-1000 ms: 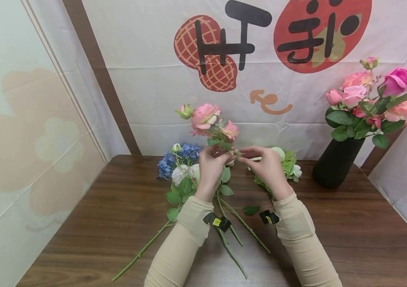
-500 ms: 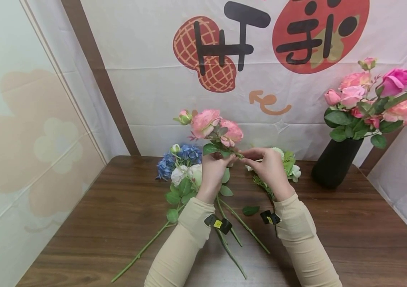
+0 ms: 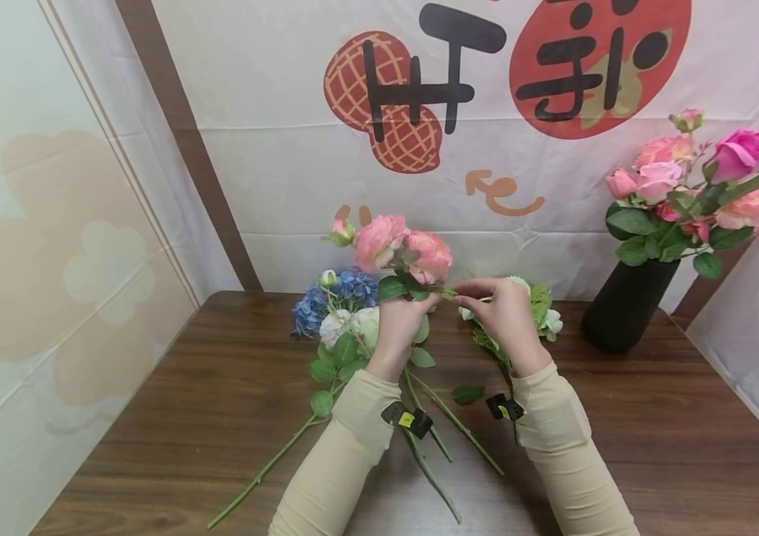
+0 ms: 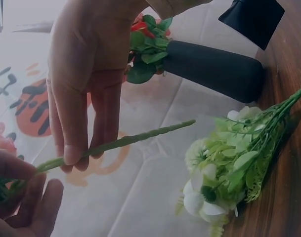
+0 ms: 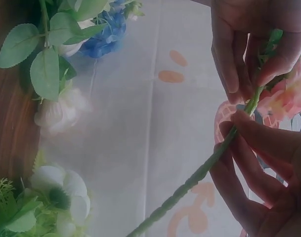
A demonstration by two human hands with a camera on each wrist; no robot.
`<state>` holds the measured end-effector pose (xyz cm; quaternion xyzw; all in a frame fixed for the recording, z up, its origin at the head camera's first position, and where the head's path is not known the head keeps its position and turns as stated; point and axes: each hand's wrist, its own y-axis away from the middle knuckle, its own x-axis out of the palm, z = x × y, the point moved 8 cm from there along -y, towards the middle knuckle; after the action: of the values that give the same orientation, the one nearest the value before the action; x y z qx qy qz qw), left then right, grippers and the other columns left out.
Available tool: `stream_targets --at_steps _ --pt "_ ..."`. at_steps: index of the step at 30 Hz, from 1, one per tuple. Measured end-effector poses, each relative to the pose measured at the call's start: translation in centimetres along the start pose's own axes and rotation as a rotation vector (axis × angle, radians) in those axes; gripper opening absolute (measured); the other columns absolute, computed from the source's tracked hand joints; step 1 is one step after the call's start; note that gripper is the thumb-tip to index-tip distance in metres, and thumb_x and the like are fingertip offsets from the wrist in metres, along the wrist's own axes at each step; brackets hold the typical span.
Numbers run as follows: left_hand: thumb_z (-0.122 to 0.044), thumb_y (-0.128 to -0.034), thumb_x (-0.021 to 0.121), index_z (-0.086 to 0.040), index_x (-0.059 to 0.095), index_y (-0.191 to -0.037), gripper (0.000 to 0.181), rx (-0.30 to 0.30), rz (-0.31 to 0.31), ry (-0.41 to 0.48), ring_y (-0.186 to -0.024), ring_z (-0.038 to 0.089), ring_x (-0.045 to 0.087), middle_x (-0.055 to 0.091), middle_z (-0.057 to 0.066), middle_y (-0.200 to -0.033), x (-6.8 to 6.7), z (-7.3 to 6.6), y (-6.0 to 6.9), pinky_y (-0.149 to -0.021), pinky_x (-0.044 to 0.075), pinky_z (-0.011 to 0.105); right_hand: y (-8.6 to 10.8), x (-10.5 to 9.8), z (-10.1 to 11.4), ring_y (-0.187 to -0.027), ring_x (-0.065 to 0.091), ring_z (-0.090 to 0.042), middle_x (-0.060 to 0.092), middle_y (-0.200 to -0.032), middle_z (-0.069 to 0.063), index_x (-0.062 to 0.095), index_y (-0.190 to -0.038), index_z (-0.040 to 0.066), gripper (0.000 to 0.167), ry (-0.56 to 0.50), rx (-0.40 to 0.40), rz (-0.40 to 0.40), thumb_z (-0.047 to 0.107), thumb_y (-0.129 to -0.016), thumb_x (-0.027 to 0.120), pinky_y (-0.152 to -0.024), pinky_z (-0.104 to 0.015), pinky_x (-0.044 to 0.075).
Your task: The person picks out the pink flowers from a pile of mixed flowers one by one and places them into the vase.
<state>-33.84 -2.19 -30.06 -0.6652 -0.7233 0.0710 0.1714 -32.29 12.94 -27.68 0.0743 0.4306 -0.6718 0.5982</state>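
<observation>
A pink peony stem [image 3: 379,242] with two open blooms and a bud is held up between both hands over the table's back edge. My left hand [image 3: 401,327] pinches the green stalk [image 5: 251,106] just under the leaves and blooms. The right hand [image 3: 503,316] pinches the same stalk lower down, thumb against fingertips, close beside the left. In the left wrist view, the stalk's bare end sticks out past the right hand [image 4: 93,84]. In the head view that end is hidden behind the right hand.
Blue hydrangea [image 3: 353,286] and white blooms [image 3: 335,327] with long stems lie under the left arm. A green-and-white bunch [image 3: 540,305] lies behind the right hand. A loose leaf [image 3: 468,393] sits between the arms. At right, a black vase [image 3: 630,305] holds pink flowers [image 3: 661,179].
The peony blooms have come down and turned more toward the head camera. Both hands keep their pinch on the stalk and have hardly moved.
</observation>
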Motion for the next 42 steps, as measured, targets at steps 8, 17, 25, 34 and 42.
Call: stream_targets --at_steps 8,17,25,34,42 --pt "0.005 -0.0748 0.064 0.0 0.062 -0.094 0.02 0.017 -0.003 -0.123 -0.075 0.013 0.055 0.063 0.011 -0.086 -0.9 0.5 -0.3 -0.066 0.048 0.027 0.2 -1.3 -0.5 -0.086 0.07 -0.024 0.074 -0.094 -0.01 0.075 -0.099 0.01 0.018 -0.013 0.045 -0.046 0.018 -0.083 0.073 -0.073 -0.04 0.057" --pt "-0.003 -0.0878 0.06 -0.004 0.066 -0.111 0.024 -0.009 -0.044 -0.214 -0.098 0.022 0.061 0.066 0.012 -0.109 -4.8 2.0 -1.0 -0.082 0.051 0.033 -0.4 -6.0 -1.9 -0.076 0.069 -0.022 0.074 -0.085 -0.009 0.076 -0.095 0.009 0.017 0.101 -0.009 -0.197 0.02 -0.081 0.075 -0.06 -0.023 0.047" --pt "-0.008 -0.0901 0.059 -0.008 0.065 -0.112 0.022 -0.044 -0.09 -0.296 -0.105 0.022 0.058 0.064 0.012 -0.115 -8.0 2.5 -1.3 -0.089 0.047 0.038 -0.8 -10.3 -2.9 -0.067 0.055 0.012 0.074 -0.086 -0.011 0.075 -0.095 0.007 0.02 0.159 0.017 -0.316 0.02 -0.079 0.077 -0.061 -0.01 0.039" --pt "-0.007 -0.0896 0.059 -0.002 0.063 -0.115 0.026 -0.052 -0.14 -0.317 -0.11 0.024 0.055 0.062 0.014 -0.117 -11.0 2.3 -1.6 -0.094 0.044 0.038 -0.7 -13.8 -3.8 -0.064 0.043 0.023 0.073 -0.088 -0.017 0.074 -0.093 0.005 0.02 0.158 0.038 -0.416 0.021 -0.081 0.076 -0.059 -0.011 0.035" --pt "-0.006 -0.0891 0.057 -0.002 0.063 -0.115 0.027 -0.037 -0.179 -0.387 -0.107 0.026 0.056 0.062 0.017 -0.117 -13.5 2.2 -1.8 -0.091 0.045 0.038 -0.6 -16.6 -5.2 -0.069 0.041 0.02 0.073 -0.092 -0.016 0.072 -0.101 0.004 0.029 0.169 0.123 -0.467 0.027 -0.083 0.073 -0.067 -0.018 0.033"
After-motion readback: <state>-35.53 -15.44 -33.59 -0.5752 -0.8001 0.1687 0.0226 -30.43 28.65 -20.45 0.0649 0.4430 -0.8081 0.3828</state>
